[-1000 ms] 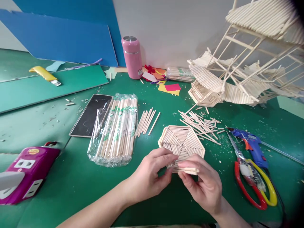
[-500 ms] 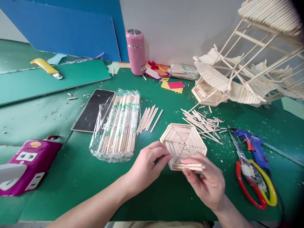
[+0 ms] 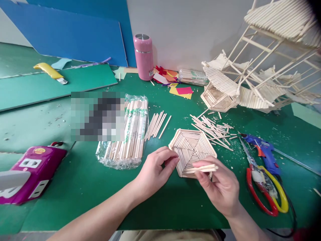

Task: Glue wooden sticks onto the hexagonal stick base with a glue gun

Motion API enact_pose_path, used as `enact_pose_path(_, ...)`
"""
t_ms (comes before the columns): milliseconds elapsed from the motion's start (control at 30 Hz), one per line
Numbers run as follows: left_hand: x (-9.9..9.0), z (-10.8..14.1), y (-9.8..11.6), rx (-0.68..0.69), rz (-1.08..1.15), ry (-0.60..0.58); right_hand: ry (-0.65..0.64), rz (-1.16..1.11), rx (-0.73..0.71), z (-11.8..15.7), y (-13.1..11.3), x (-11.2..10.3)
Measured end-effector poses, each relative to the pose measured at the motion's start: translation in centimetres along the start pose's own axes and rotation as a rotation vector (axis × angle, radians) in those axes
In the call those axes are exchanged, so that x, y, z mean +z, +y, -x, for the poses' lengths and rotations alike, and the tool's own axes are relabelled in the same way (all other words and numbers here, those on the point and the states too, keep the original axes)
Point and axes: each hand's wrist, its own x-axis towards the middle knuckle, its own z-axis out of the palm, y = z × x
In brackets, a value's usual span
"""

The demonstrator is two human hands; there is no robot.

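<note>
In the middle of the table lies a hexagonal stick panel, made of wooden sticks laid in rings around a small centre, with a raised rim. My left hand is closed at its left edge, thumb and fingertips pinched together on the rim. Over the panel's near right side, my right hand pinches a few short wooden sticks between thumb and fingers. Behind the panel is a loose pile of cut sticks. A small row of sticks lies to its left.
On the right are red-and-yellow-handled pliers and a blue glue gun. A large stick model stands behind. Bagged sticks, a purple power strip, a yellow cutter and a pink flask are around.
The sticks in my right hand have tilted, their right ends rising slightly and spreading. My left hand stays at the panel's left edge. The view has shifted slightly.
</note>
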Motion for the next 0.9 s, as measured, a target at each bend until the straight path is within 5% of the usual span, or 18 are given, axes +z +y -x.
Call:
enact_pose_path(133,0.01,-0.06,0.00,-0.007,-0.010,0.030,0.081,0.022,0.044,-0.23,-0.07,-0.20)
enact_pose_path(900,0.05,-0.14,0.35,-0.068,-0.038,0.043,-0.015,-0.014,-0.009,0.14,0.25,0.71)
